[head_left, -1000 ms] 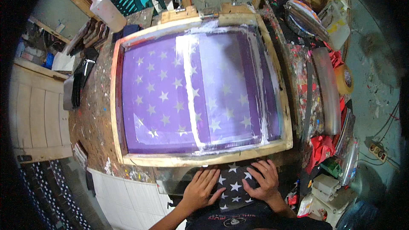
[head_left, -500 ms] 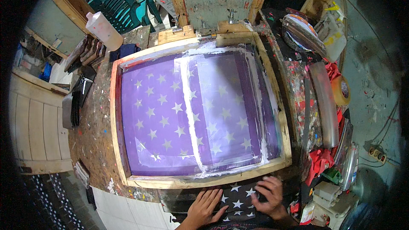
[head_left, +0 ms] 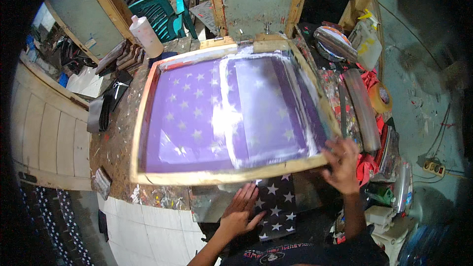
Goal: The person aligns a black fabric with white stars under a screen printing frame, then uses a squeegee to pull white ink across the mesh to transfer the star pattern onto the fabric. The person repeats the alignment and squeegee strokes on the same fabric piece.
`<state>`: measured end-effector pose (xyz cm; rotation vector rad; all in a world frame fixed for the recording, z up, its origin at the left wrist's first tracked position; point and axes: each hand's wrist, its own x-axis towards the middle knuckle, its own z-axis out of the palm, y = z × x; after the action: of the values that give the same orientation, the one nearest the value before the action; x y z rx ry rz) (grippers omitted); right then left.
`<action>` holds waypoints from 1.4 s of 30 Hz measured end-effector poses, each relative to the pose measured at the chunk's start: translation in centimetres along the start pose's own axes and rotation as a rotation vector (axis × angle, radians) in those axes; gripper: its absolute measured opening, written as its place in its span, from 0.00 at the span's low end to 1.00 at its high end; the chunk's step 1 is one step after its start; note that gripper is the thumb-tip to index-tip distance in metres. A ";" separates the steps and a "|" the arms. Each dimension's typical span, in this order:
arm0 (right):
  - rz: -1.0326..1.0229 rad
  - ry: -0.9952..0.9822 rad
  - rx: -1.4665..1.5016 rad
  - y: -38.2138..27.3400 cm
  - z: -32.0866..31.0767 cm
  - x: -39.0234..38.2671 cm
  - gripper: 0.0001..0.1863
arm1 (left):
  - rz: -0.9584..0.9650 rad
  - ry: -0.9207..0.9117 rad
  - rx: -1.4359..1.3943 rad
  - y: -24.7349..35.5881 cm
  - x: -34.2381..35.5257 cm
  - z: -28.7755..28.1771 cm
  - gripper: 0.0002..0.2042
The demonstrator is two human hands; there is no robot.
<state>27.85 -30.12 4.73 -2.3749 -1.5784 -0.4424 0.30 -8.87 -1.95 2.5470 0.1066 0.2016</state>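
A wooden screen-printing frame [head_left: 177, 176] with purple mesh [head_left: 182, 143], white stars and white streaks lies hinged on the worktable, its near edge slightly raised. My right hand [head_left: 340, 162] has its bent fingers on the frame's near right corner. Just below the frame, a black fabric piece with white stars [head_left: 276, 199] rests on a dark board [head_left: 207, 197]. My left hand [head_left: 241, 207] lies along that fabric's left edge, fingers stretched out.
A plastic bottle [head_left: 147, 37], stacked squeegees [head_left: 113, 56] and dark folded items [head_left: 101, 116] sit left. Tape [head_left: 379, 97], red scraps [head_left: 366, 170], a clear roll [head_left: 359, 108] and containers line the right. A green chair [head_left: 155, 17], door [head_left: 49, 133] and power strip [head_left: 433, 170] surround the table.
My right hand has moved from the fabric up and right to the frame's corner. The frame's near edge has risen slightly. My left hand remains on the fabric. The view has shifted.
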 end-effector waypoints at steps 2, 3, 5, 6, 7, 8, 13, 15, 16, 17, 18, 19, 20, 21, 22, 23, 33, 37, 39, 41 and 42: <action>-0.001 0.209 -0.038 0.7 -3.1 3.2 0.35 | -0.012 -0.070 0.032 -0.3 0.1 -0.1 0.39; -0.009 0.268 -0.062 1.2 -5.0 5.6 0.33 | -0.022 -0.060 0.018 0.0 0.5 -0.6 0.39; -0.063 0.388 -0.002 1.8 -8.8 11.5 0.29 | -0.027 -0.026 0.019 0.4 0.2 -0.8 0.37; -0.105 0.445 0.067 2.4 -10.3 14.2 0.27 | -0.026 -0.002 0.021 0.5 0.3 -0.9 0.37; -0.134 0.491 0.078 3.0 -11.2 16.7 0.26 | -0.016 0.020 0.037 0.7 0.1 -1.0 0.36; -0.159 0.541 0.075 3.6 -12.4 18.6 0.25 | 0.007 0.043 0.050 0.8 0.3 -1.2 0.35; -0.149 0.559 0.106 6.0 -14.7 22.5 0.21 | 0.058 0.082 0.098 0.9 0.5 -0.8 0.34; -0.147 0.573 0.115 5.9 -14.6 22.6 0.21 | 0.056 0.080 0.110 0.9 0.4 -0.8 0.34; -0.137 0.580 0.130 5.6 -14.6 22.4 0.22 | 0.053 0.079 0.109 0.9 0.3 -0.8 0.34; -0.127 0.589 0.143 5.3 -14.6 22.0 0.23 | 0.052 0.078 0.108 0.9 0.3 -0.9 0.34; -0.131 0.581 0.138 5.2 -14.2 21.6 0.23 | 0.047 0.070 0.103 1.0 0.3 -0.9 0.34; -0.135 0.575 0.131 5.0 -13.8 20.9 0.23 | 0.044 0.065 0.103 1.0 0.4 -0.9 0.34; -0.138 0.569 0.122 4.7 -13.5 20.1 0.24 | 0.044 0.061 0.103 1.1 0.5 -1.0 0.34; -0.135 0.560 0.111 4.4 -13.3 19.1 0.24 | 0.046 0.056 0.102 1.1 0.6 -1.1 0.34; -0.136 0.550 0.105 4.0 -12.9 18.1 0.24 | 0.043 0.054 0.096 1.1 0.6 -1.0 0.34; -0.136 0.540 0.098 3.6 -12.4 17.1 0.24 | 0.040 0.052 0.090 1.0 0.6 -1.0 0.34; 0.063 0.265 0.275 -0.6 -2.0 2.3 0.26 | 0.025 0.003 0.093 0.2 0.4 -0.3 0.36; 0.102 0.187 0.386 -2.0 2.3 -0.7 0.28 | -0.020 -0.036 0.081 0.1 0.2 0.0 0.38; 0.130 0.146 0.376 -2.3 3.7 -1.4 0.29 | -0.035 -0.050 0.070 0.1 0.0 0.0 0.38; 0.140 0.118 0.344 -2.0 5.0 -2.1 0.29 | -0.042 -0.060 0.068 0.1 0.1 0.0 0.38; 0.142 0.104 0.332 -1.9 5.2 -2.2 0.29 | -0.044 -0.067 0.070 0.1 0.1 0.0 0.38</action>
<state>25.85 -29.35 -0.88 -2.1547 -1.3116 -0.2466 0.46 -8.93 -1.93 2.6154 0.1459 0.0973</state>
